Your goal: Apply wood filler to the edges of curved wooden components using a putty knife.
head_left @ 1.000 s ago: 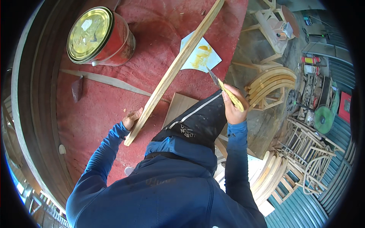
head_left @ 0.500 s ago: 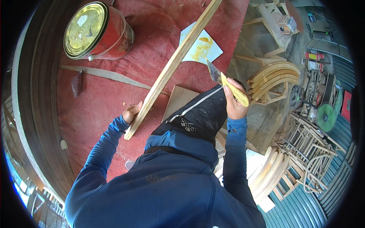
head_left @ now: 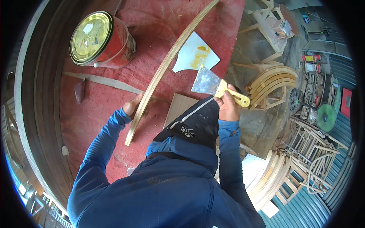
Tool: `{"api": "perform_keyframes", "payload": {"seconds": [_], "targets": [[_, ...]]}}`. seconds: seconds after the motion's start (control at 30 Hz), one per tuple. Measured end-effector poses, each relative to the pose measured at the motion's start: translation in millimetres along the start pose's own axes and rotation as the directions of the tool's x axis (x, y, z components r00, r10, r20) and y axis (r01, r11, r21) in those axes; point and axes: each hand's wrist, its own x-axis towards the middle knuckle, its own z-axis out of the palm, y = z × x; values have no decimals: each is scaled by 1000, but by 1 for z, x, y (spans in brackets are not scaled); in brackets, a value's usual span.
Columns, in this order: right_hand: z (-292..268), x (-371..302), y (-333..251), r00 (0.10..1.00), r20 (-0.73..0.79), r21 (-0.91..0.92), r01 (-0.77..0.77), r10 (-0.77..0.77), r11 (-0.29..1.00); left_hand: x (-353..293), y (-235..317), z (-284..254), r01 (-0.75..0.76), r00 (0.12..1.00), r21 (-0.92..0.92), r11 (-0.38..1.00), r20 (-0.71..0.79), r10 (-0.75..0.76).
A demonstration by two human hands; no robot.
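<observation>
As I watch from up here, the left hand (head_left: 133, 104) grips the strip (head_left: 166, 59) near its lower end; the fingers seem to curl behind the wood, though the strip hides most of them from me. From that hand the strip slants away and to the right, crossing in front of the left edge of the white board (head_left: 188, 57). Yellow paste (head_left: 200, 57) is smeared on the board, beyond the right hand (head_left: 229, 107) and to its left.

My right hand pinches the scraper (head_left: 209, 83) by its yellow handle, thumb and fingers pressed around it. Its blade points away to the left, with paste on the far corner; I cannot tell whether that corner touches the board.

Well beyond the left hand, to its left, stands the red can (head_left: 123, 43). A thin slat (head_left: 104, 81) lies nearer, also left, beside a brown wedge (head_left: 80, 93). Between the hands lies a panel (head_left: 180, 107). Right of the right hand, curved rails (head_left: 272, 79) are stacked.
</observation>
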Motion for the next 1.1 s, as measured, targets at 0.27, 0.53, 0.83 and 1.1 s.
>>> {"api": "perform_keyframes", "payload": {"seconds": [0.27,0.53,0.83,1.1], "targets": [[-10,-6,21,998,-68,9,7,-6,1000,90,94,26,-56,998,-23,998,-19,55],[-19,-5,24,997,-75,63,30,-25,998,24,48,36,-30,1000,-29,999,6,30],[-7,0,22,999,-5,65,-34,34,997,-81,-29,7,-38,983,-24,999,-179,33],[-9,-3,24,1000,-18,31,-21,21,999,-43,7,11,62,996,41,997,-73,-59]]}}
